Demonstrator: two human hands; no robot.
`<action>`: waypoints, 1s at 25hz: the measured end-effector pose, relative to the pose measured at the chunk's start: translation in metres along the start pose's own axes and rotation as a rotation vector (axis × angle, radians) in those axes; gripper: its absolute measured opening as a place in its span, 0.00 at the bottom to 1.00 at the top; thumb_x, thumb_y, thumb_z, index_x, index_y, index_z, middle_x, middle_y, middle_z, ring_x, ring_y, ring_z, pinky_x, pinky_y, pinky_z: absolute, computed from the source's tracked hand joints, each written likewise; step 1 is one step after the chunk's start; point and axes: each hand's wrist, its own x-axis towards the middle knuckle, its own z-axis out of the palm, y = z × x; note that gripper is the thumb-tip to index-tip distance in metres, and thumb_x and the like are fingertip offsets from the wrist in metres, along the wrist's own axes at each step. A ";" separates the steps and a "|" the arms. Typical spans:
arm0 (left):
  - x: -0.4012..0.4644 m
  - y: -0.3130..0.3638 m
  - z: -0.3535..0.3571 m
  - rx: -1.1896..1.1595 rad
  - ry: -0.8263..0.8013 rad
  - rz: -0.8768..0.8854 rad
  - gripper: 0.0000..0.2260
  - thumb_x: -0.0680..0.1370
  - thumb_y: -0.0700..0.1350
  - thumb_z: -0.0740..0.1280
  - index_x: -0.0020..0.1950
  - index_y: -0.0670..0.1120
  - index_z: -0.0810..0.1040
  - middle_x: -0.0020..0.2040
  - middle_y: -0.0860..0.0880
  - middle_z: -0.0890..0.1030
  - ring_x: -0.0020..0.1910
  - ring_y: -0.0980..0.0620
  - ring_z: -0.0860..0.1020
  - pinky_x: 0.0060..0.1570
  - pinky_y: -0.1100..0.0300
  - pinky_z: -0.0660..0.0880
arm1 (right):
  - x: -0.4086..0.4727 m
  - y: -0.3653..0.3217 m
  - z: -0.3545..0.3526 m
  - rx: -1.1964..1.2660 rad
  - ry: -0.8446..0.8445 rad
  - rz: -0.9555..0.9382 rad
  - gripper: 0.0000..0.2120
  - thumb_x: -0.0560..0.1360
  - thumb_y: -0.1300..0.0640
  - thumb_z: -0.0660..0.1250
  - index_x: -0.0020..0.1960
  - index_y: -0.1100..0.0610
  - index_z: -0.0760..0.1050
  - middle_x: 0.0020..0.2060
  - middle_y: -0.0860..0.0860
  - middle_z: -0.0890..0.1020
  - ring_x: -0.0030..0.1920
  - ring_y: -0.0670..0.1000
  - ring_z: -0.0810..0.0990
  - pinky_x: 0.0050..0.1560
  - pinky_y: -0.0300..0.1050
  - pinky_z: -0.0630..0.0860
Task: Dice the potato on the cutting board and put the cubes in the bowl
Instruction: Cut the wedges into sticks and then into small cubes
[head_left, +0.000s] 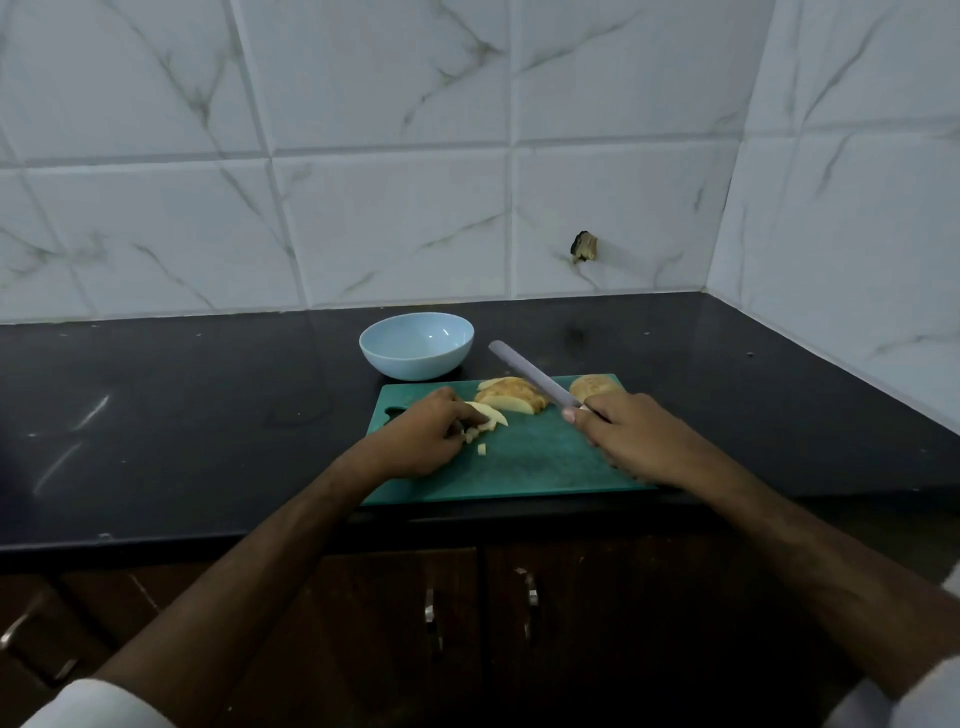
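Two hands were at work over the green cutting board (524, 462), which lay on the black counter (182, 415). Beyond the left hand's grip sat the pale blue bowl (416, 345), off the board's far edge and showing no cubes inside. The right hand (631, 434) was curled around the knife (530, 382) handle, blade lifted off the board and angled away over the potato. Just past that grip lay the sliced potato half (511, 399), skin up, and right behind the knuckles the uncut potato half (592, 387). The left hand (426, 439) had its fingers curled over a few potato strips (491, 415), pinning them at the fingertips. Just beside those fingertips, on the board, lay a couple of small cubes (482, 449).

Judging by this, dicing was barely begun. To do it well, the strips wanted squaring up side by side, fingertips tucked back with knuckles guiding the blade, and even crosswise cuts working toward the holding hand. The loose cubes looked likely to scatter, so sweeping them together before lifting would be wise.

No brand, label or writing could be read anywhere.
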 end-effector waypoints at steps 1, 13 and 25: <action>0.002 0.004 0.001 -0.009 -0.010 0.020 0.18 0.79 0.36 0.64 0.67 0.49 0.80 0.55 0.45 0.75 0.51 0.54 0.71 0.49 0.64 0.65 | -0.003 -0.002 -0.002 -0.035 -0.021 -0.018 0.20 0.84 0.43 0.57 0.41 0.54 0.72 0.32 0.50 0.76 0.29 0.48 0.73 0.36 0.52 0.76; 0.002 -0.031 0.001 0.037 0.257 -0.081 0.19 0.77 0.34 0.64 0.64 0.52 0.77 0.64 0.53 0.77 0.62 0.52 0.76 0.61 0.51 0.71 | -0.050 -0.049 0.019 -0.323 -0.258 -0.026 0.21 0.84 0.38 0.53 0.41 0.49 0.71 0.35 0.47 0.76 0.35 0.46 0.75 0.36 0.45 0.70; 0.007 -0.035 0.003 0.157 0.339 0.044 0.06 0.77 0.44 0.70 0.52 0.53 0.78 0.50 0.58 0.82 0.54 0.53 0.78 0.57 0.52 0.67 | -0.043 -0.011 -0.009 -0.441 -0.162 0.226 0.20 0.85 0.39 0.50 0.48 0.50 0.73 0.37 0.49 0.81 0.26 0.44 0.80 0.32 0.41 0.73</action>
